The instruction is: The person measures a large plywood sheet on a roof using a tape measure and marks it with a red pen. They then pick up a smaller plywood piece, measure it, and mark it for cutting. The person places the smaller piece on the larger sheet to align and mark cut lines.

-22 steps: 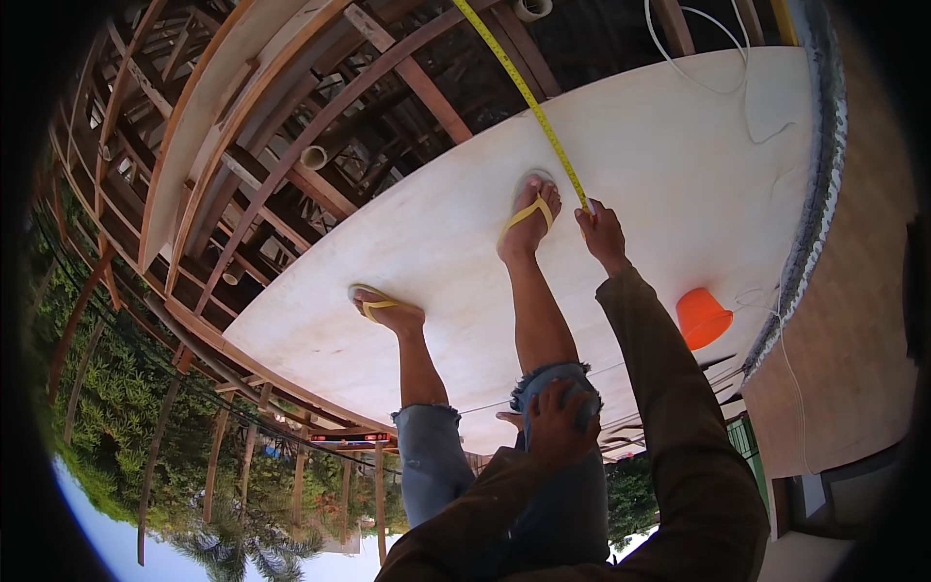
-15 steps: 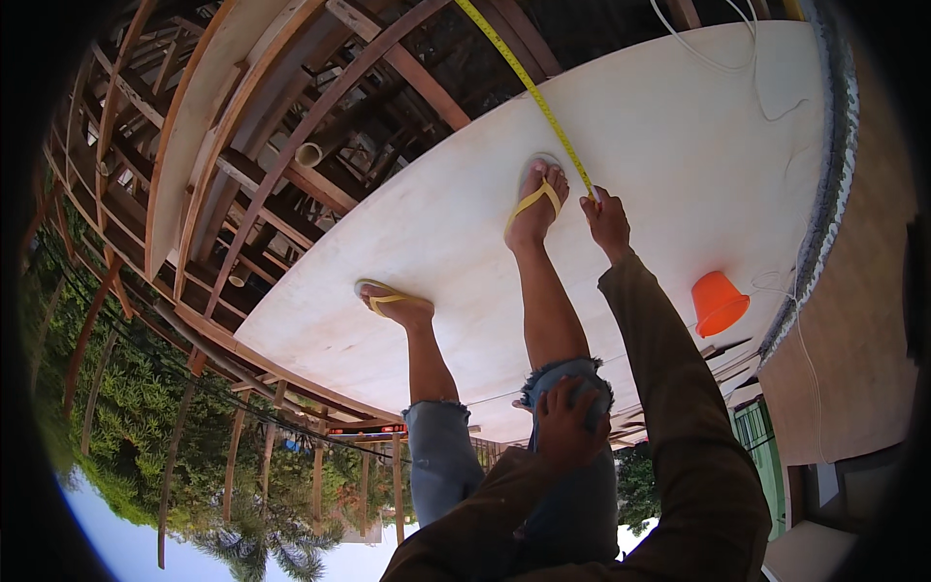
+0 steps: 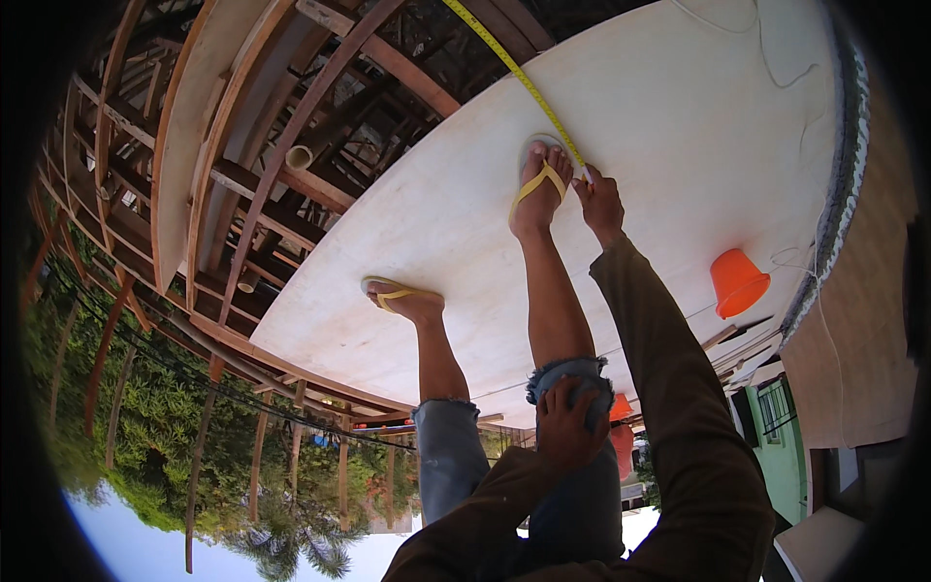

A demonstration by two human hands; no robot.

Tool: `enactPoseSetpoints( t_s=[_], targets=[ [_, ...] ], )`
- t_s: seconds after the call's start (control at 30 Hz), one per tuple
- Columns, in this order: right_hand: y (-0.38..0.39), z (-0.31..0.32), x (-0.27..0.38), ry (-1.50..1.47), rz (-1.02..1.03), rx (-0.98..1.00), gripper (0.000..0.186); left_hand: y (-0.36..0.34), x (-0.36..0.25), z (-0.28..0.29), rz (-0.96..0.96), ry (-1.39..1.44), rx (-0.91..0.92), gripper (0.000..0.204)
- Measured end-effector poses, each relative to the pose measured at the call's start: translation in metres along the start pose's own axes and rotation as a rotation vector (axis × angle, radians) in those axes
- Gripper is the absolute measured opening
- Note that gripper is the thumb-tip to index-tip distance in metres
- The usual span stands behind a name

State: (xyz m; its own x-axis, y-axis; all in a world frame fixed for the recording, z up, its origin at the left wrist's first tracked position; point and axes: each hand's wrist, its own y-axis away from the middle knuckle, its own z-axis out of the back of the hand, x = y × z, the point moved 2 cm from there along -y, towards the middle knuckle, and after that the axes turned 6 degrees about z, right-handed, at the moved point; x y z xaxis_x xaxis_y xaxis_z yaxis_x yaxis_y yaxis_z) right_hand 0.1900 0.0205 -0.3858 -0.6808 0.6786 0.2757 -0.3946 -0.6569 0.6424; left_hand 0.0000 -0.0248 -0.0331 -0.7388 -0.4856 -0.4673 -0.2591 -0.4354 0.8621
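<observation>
My right hand (image 3: 602, 208) is closed on the near end of a yellow tape measure blade (image 3: 519, 76), just beside my right foot. A small whitish piece shows at the fingertips; I cannot tell what it is. From there the blade runs to the upper left, over the pale board (image 3: 669, 126) and out past its edge above the timbers. Resting on my right knee (image 3: 567, 373) is my left hand (image 3: 570, 424), its fingers laid over the denim and nothing visible in it. Both feet, in yellow-strapped flip-flops (image 3: 539, 189), stand on the board.
An orange bucket (image 3: 739, 283) sits on the board to the right, near a thin white cable (image 3: 771, 68). Left of the board's curved edge is an open framework of wooden beams (image 3: 310, 107) with gaps between. A rough grey edge (image 3: 844, 184) bounds the right side.
The view has shifted a little, and the bucket appears farther right. My right hand has come closer to my right foot with the tape's end. My left hand stays on the knee.
</observation>
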Motion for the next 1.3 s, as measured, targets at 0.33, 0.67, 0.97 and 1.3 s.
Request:
enactPoseSetpoints(
  t_s=[0.33,0.67,0.97,1.3],
  targets=[
    [0.002,-0.007,0.002,0.003,-0.018,-0.010,0.055,-0.001,0.001,0.004,-0.038,-0.014,-0.019,0.045],
    [0.004,-0.009,0.003,0.003,-0.049,0.017,0.057,0.000,0.005,0.004,-0.025,-0.002,-0.019,0.045],
    [0.004,-0.006,0.008,-0.018,-0.097,0.019,0.055,-0.001,0.000,0.004,-0.024,-0.025,-0.005,0.044],
    [0.004,-0.005,0.009,-0.013,-0.124,0.032,0.055,-0.001,0.001,0.001,-0.007,-0.041,0.017,0.044]
  ],
)
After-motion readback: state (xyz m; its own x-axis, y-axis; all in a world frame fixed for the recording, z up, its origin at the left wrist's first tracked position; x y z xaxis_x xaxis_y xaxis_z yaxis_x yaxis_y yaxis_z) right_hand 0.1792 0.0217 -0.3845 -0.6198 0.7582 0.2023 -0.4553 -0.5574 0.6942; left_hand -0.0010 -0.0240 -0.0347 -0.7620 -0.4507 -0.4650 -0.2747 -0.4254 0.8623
